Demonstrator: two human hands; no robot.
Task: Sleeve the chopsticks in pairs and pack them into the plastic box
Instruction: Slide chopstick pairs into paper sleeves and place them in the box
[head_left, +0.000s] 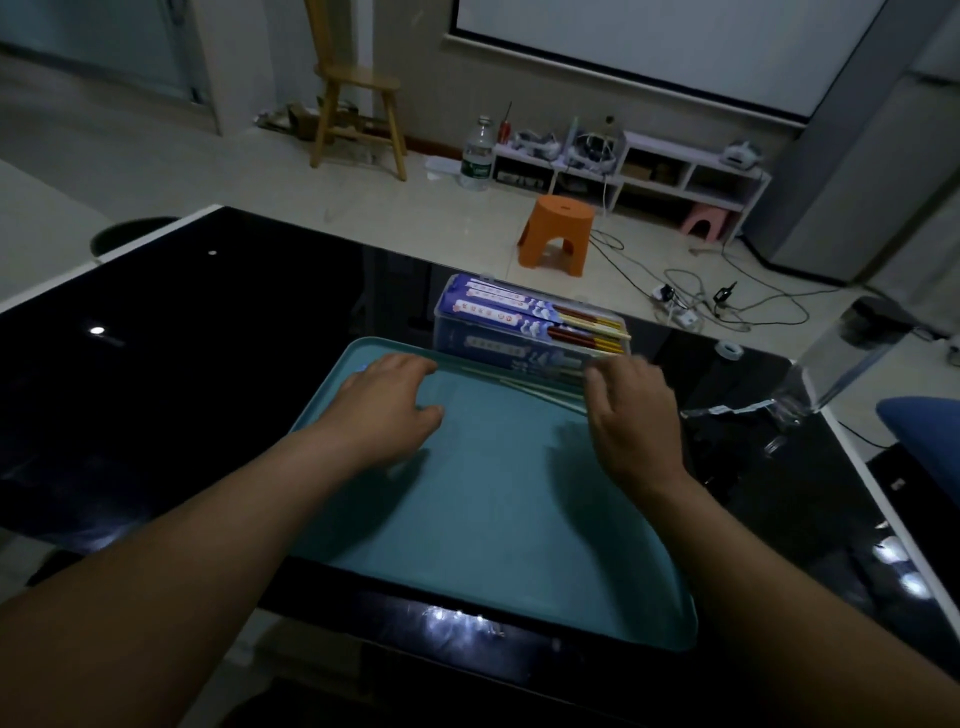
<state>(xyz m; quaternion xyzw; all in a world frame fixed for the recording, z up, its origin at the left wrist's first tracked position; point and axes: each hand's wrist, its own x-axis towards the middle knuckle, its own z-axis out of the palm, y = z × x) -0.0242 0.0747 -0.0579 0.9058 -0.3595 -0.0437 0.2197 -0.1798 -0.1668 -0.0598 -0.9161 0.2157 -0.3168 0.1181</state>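
A teal tray (498, 519) lies on the black glass table. At its far edge stands a clear plastic box (530, 332) holding several chopstick pairs in purple-and-white sleeves, their red and yellow ends sticking out to the right. Loose pale chopsticks (524, 387) lie on the tray just in front of the box. My left hand (387, 402) hovers over the tray's far left part, fingers spread toward the chopsticks' left ends. My right hand (631, 410) is over their right ends, fingers bent down; whether it grips them is hidden.
The table's far edge runs just behind the box, its white right edge near my right arm. Crumpled clear plastic wrapping (753, 415) lies on the table right of the tray. An orange stool (558, 234), cables and a low shelf are on the floor beyond.
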